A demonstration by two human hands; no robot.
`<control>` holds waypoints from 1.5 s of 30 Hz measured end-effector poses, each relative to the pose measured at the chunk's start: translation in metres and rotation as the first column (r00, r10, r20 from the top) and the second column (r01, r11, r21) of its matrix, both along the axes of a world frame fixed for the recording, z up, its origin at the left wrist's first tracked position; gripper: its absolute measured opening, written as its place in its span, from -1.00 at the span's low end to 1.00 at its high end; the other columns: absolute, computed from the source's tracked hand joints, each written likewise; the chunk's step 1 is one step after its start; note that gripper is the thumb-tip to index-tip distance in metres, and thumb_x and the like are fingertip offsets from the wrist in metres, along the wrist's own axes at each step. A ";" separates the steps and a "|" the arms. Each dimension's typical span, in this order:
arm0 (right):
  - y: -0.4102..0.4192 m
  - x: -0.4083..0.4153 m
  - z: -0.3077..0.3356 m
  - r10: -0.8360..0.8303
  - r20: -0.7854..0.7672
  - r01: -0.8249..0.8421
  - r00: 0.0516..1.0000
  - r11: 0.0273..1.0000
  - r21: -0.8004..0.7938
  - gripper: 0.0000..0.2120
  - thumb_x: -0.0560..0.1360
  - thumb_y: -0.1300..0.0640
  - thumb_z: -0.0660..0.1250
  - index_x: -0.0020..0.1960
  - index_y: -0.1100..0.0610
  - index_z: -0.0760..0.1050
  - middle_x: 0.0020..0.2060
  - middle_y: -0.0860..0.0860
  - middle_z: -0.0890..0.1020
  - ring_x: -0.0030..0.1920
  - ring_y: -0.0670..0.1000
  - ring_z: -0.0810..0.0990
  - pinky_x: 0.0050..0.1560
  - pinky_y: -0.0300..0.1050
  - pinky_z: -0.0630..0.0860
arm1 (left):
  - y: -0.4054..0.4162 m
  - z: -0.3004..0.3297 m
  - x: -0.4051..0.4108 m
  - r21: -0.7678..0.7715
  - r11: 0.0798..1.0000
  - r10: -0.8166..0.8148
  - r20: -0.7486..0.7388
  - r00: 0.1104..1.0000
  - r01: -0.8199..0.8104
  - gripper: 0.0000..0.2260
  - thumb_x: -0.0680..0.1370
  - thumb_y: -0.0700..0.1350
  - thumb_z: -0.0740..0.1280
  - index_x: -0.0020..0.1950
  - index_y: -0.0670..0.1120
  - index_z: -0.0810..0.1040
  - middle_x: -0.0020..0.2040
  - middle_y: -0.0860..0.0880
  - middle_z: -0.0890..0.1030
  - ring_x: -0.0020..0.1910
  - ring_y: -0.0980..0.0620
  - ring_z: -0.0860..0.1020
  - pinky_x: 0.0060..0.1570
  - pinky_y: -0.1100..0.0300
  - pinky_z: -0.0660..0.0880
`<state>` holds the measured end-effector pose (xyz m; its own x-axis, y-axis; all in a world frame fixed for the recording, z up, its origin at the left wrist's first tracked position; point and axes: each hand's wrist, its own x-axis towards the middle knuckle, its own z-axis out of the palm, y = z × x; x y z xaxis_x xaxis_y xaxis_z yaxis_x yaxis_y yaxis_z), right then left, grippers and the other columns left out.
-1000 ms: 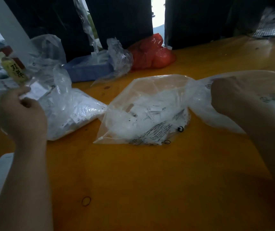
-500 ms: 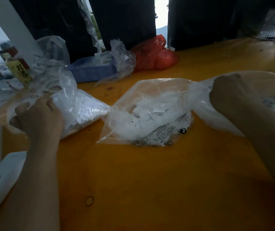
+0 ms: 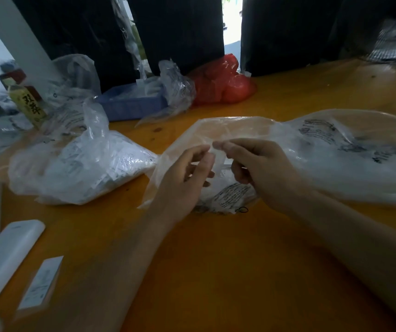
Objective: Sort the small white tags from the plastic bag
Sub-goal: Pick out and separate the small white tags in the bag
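Both hands — left hand (image 3: pixel 187 173) and right hand (image 3: pixel 261 168) — are pinching one white tag (image 3: pixel 217 161) together just above the plastic bag (image 3: pixel 230 130), probably separating it.

Red bag (image 3: pixel 223 82), blue tray (image 3: pixel 132 104), yellow-labelled bottle (image 3: pixel 28 105), white remote (image 3: pixel 5 257) on orange table (image 3: pixel 216 271).
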<state>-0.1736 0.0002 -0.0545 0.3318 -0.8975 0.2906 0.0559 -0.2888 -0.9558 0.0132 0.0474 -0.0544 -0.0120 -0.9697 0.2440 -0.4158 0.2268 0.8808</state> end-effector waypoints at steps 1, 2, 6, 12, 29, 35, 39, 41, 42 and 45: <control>0.000 0.002 -0.002 0.019 0.012 -0.020 1.000 1.000 0.023 -0.79 0.62 -0.08 0.32 0.15 -0.10 0.69 -0.41 0.08 0.46 -0.36 0.11 0.36 -0.31 -0.04 0.34 | 0.000 -0.001 -0.001 0.038 0.999 -0.020 -0.065 0.998 0.023 -0.73 0.67 0.22 0.25 0.31 0.19 0.57 0.15 0.18 0.70 0.05 0.16 0.69 0.02 0.27 0.63; -0.001 0.002 -0.002 0.029 0.019 -0.030 0.999 0.999 0.046 -0.79 0.62 -0.08 0.33 0.16 -0.11 0.69 -0.42 0.07 0.45 -0.35 0.11 0.36 -0.31 -0.06 0.34 | 0.000 -0.002 -0.001 0.059 0.998 -0.028 -0.106 0.994 0.035 -0.77 0.69 0.18 0.26 0.26 0.17 0.61 0.11 0.16 0.73 0.03 0.15 0.71 0.01 0.29 0.63; -0.004 0.000 -0.002 0.064 -0.003 -0.064 0.998 0.993 0.098 -0.77 0.60 -0.12 0.33 0.18 -0.12 0.68 -0.31 0.04 0.54 -0.31 0.08 0.40 -0.28 -0.06 0.37 | -0.001 -0.001 -0.002 0.073 0.997 0.015 -0.257 0.966 0.004 -0.82 0.68 -0.08 0.38 0.02 0.16 0.75 -0.03 0.02 0.78 -0.05 0.08 0.73 -0.01 0.25 0.64; -0.001 0.002 0.003 0.028 0.061 -0.038 0.998 0.985 0.170 -0.58 0.52 -0.32 0.33 0.08 0.00 0.67 -0.14 0.03 0.64 -0.33 0.04 0.55 -0.35 -0.14 0.46 | 0.001 0.002 -0.001 0.032 0.999 0.016 -0.273 0.962 -0.007 -0.76 0.63 -0.14 0.45 -0.09 0.20 0.77 -0.06 0.00 0.78 -0.06 0.09 0.73 -0.08 0.27 0.64; 0.003 0.001 0.003 -0.075 -0.207 0.078 0.975 0.997 0.007 -0.70 0.56 -0.21 0.36 -0.06 0.01 0.64 -0.30 0.05 0.68 -0.40 -0.02 0.58 -0.31 -0.18 0.52 | -0.001 -0.003 0.004 0.043 0.998 0.063 -0.235 0.970 -0.054 -0.89 0.67 -0.06 0.41 0.10 -0.03 0.72 -0.04 0.03 0.78 -0.05 0.04 0.75 -0.11 0.24 0.66; 0.003 0.000 0.003 -0.110 -0.229 0.101 0.967 0.994 -0.053 -0.91 0.61 0.04 0.37 0.02 0.01 0.65 -0.24 0.02 0.71 -0.37 0.00 0.60 -0.33 -0.20 0.53 | -0.005 -0.004 0.006 0.093 0.993 0.098 -0.365 0.926 -0.068 -0.86 0.66 -0.01 0.41 0.10 -0.04 0.71 0.01 -0.02 0.78 -0.01 0.02 0.75 -0.10 0.22 0.65; 0.005 0.002 0.004 -0.164 -0.151 0.155 0.975 0.986 -0.069 -0.92 0.62 0.07 0.38 0.02 0.03 0.64 -0.23 -0.04 0.72 -0.41 -0.06 0.57 -0.39 -0.25 0.50 | -0.003 -0.005 0.007 0.129 0.991 0.021 -0.463 0.886 0.044 -0.85 0.54 0.00 0.55 0.05 -0.02 0.74 0.07 -0.09 0.77 0.05 -0.05 0.75 -0.03 0.19 0.66; 0.006 0.002 0.005 -0.165 -0.176 0.151 0.970 0.984 -0.090 -0.92 0.61 0.03 0.38 -0.01 0.01 0.62 -0.23 -0.11 0.71 -0.40 -0.12 0.58 -0.38 -0.31 0.49 | -0.004 -0.004 0.006 0.116 0.993 0.040 -0.520 0.853 0.023 -0.98 0.59 -0.14 0.50 0.00 -0.06 0.72 0.06 -0.11 0.77 0.05 -0.06 0.75 -0.01 0.18 0.66; 0.006 0.002 0.005 -0.171 -0.234 0.145 0.957 0.981 -0.127 -0.91 0.61 0.00 0.38 -0.04 -0.02 0.62 -0.24 -0.16 0.70 -0.38 -0.16 0.59 -0.36 -0.35 0.49 | -0.005 -0.002 0.005 0.113 0.993 0.052 -0.570 0.820 0.016 -0.97 0.62 -0.19 0.45 -0.01 -0.09 0.68 0.07 -0.12 0.77 0.05 -0.06 0.75 0.00 0.16 0.66; 0.006 0.003 0.002 -0.293 -0.447 0.150 0.845 0.932 -0.329 -0.88 0.62 -0.06 0.34 -0.05 -0.06 0.60 -0.29 -0.26 0.62 -0.23 -0.25 0.59 -0.26 -0.43 0.46 | -0.007 0.002 0.005 0.109 0.993 0.049 -0.722 0.690 0.043 -0.85 0.65 -0.29 0.35 -0.08 -0.10 0.56 0.09 -0.16 0.76 0.08 -0.09 0.74 0.08 0.09 0.67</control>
<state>-0.1704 0.0057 -0.0528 0.2948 -0.8730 0.3886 -0.4863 -0.4871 -0.7254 0.0177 0.0409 -0.0523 0.1260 -0.9896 0.0700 0.3596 0.1113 0.9264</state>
